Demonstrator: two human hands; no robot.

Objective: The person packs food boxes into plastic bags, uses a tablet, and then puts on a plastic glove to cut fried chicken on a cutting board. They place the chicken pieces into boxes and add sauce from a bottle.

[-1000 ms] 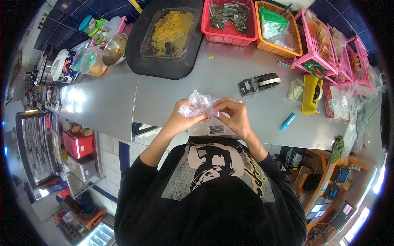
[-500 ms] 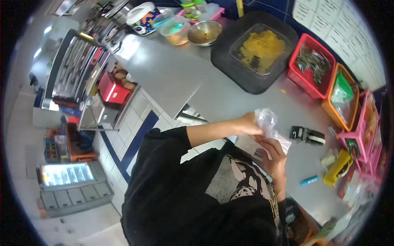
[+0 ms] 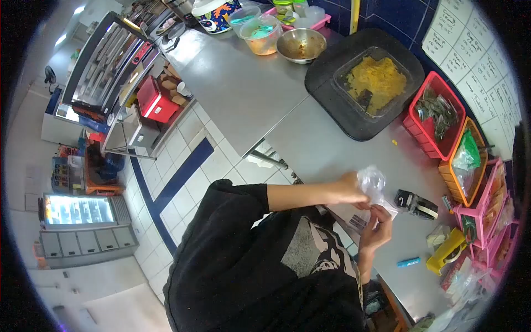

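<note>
A clear plastic bag [image 3: 371, 181] is bunched up between my two hands above the near edge of the steel table. My left hand [image 3: 349, 189] is closed on its gathered part from the left. Close by on the lower right, the fingertips of my right hand [image 3: 377, 228] pinch the bag. White material with dark printed marks [image 3: 358, 221] shows under the fingers; its details are too small to read. A black tape dispenser [image 3: 416, 203] lies just right of the hands.
A blue marker [image 3: 409, 262] and a yellow dispenser [image 3: 447, 252] lie at the lower right. Red [image 3: 412, 123] and orange baskets [image 3: 449, 176] line the wall. Farther back are a black tray [image 3: 325, 83] with yellow food, a metal bowl [image 3: 301, 45] and plastic tubs [image 3: 260, 34].
The view has shifted, so the table and its objects appear displaced. Both hands remain on the bag, and my right hand's fingers are now bunched more tightly at it.
</note>
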